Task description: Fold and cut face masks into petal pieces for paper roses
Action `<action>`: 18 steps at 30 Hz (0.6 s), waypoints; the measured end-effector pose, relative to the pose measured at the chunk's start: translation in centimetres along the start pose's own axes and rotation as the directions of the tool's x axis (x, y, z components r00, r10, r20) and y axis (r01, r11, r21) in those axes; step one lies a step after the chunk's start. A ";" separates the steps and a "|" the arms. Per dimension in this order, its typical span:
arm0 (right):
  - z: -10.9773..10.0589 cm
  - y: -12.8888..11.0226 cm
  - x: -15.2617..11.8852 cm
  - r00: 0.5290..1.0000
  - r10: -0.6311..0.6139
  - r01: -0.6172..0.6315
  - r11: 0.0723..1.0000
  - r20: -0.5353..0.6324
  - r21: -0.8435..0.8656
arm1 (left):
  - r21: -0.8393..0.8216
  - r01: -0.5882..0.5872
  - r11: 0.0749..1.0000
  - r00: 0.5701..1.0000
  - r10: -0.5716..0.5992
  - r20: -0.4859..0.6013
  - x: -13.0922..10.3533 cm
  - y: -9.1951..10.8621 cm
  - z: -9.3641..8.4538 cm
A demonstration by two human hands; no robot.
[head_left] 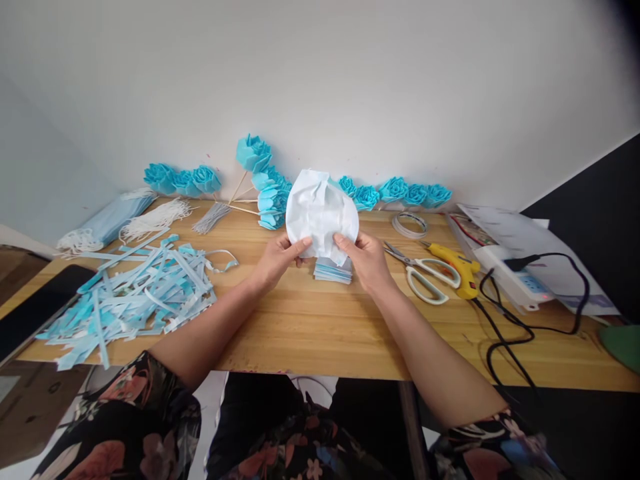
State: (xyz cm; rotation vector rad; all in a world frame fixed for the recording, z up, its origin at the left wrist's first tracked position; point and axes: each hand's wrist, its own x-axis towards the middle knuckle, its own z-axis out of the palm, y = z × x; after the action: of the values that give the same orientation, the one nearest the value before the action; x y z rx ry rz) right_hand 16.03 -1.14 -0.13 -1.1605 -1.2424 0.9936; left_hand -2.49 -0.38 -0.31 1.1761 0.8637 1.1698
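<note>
A rounded white sheet of soft, creased fabric (323, 207), like opened-out face mask material, is held up over the middle of the table. My left hand (284, 257) pinches its lower left edge, thumb in front. At the lower right edge, my right hand (365, 259) grips it the same way. Beneath the sheet lies a small stack of pale blue pieces (333, 271), partly covered by it. White-handled scissors (425, 273) rest open on the table to the right of my right hand.
Cut blue and white strips (145, 293) form a heap at left, near a phone (37, 303) and folded masks (107, 223). Blue fabric flowers (253, 153) line the wall. At right are a tape roll (410, 225), yellow glue gun (457, 267), power strip (515, 277) and loose cables.
</note>
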 end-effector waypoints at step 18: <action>-1.2 -0.2 1.8 0.944 -0.152 0.193 0.974 -0.293 0.117 | 0.116 0.068 0.991 0.984 -0.086 0.155 0.0 0.2 0.1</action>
State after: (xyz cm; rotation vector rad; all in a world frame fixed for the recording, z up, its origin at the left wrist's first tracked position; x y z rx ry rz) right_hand 17.38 0.47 0.36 -1.0201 -1.0072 0.7437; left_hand -2.46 -0.40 -0.12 1.2962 0.8519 0.9607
